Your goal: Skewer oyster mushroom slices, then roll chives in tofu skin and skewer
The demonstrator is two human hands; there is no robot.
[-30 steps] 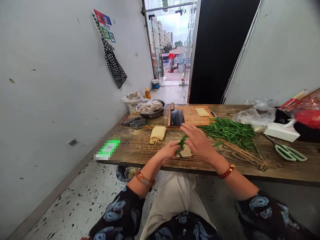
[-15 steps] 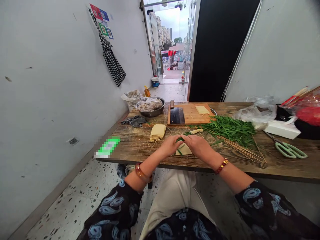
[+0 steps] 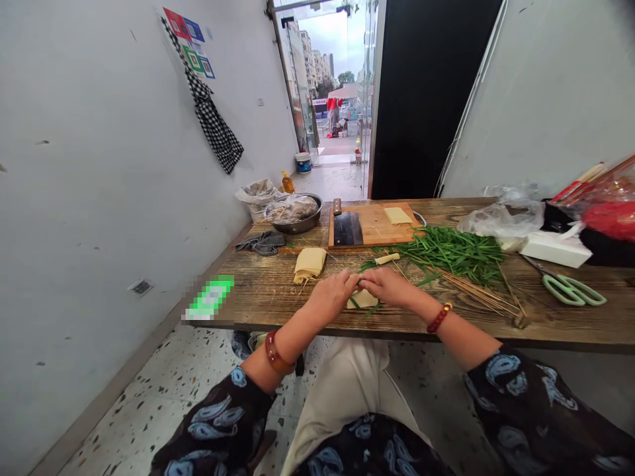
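Note:
My left hand (image 3: 331, 295) and my right hand (image 3: 385, 287) meet at the table's front, fingers closed together on a small bunch of green chives (image 3: 360, 280), mostly hidden between them. Just below lies a pale yellow tofu-skin sheet (image 3: 364, 299), with loose chive leaves across it. Beyond my right hand is a rolled tofu skin (image 3: 387, 259) with green ends sticking out. A folded stack of tofu-skin sheets (image 3: 309, 264) sits beyond my left hand. To the right spreads a heap of chives (image 3: 454, 254), beside thin wooden skewers (image 3: 476, 293).
A cutting board (image 3: 377, 235) bears a cleaver (image 3: 348, 228) and another tofu sheet (image 3: 397, 215). Left of it are a metal bowl (image 3: 306, 225) with a plastic bag and a dark cloth (image 3: 262, 242). Green-handled scissors (image 3: 573, 291) and a white tissue box (image 3: 556, 249) lie right.
My left hand has turned over more, its back now facing up, and my right hand has dipped slightly. More chive ends show over the sheet. The whole view has shifted a little.

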